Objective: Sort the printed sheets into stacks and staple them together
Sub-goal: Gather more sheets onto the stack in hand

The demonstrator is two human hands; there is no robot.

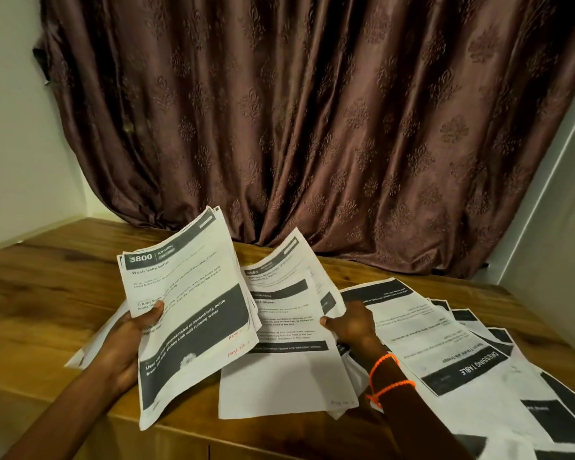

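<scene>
At the near left, the left hand (132,330) grips a raised sheaf of white printed sheets headed "Wash baby bottle" (186,313), thumb on the front and fingers curled behind. Just right of it the right hand (352,322) pinches the right edge of a tilted bundle of white sheets (286,313), probably several pages. Further right, a fan of loose printed pages (445,333) lies on the brown wooden table (47,287); read each heading before placing it and square the edges before stapling.

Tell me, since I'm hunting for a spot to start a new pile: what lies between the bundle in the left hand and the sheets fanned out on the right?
In the head view, the right hand grips a second bundle there; no bare table.
</scene>
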